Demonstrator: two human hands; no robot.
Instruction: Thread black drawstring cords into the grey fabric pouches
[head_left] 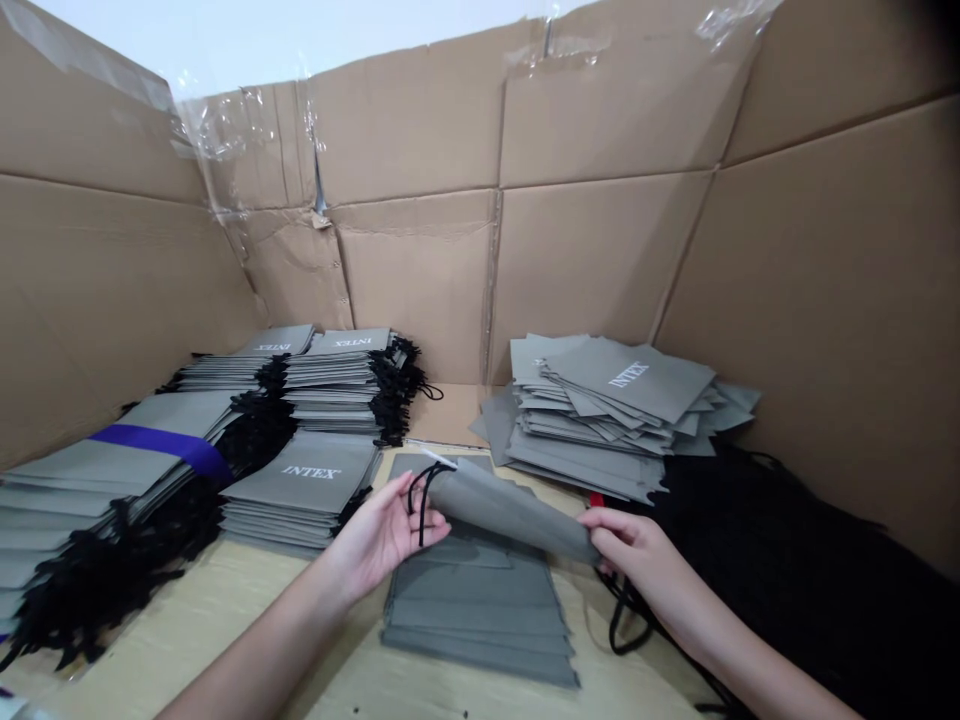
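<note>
Grey bag (510,505) up between both hands, over stack of flat bags (480,615) on table (274,625). Right hand (631,550): thumb and fingers pinching bag's right end. Left hand (381,535): fingers half curled at other end, black cord (424,505) hanging across them; whether pinching, can't tell. Best handling, seemingly: firm right pinch, bag level, cord untwisted, loose cord (630,620) near right hand free of snags.

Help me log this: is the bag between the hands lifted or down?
Lifted: the right hand pinches the bag, a stack showing underneath.
</note>
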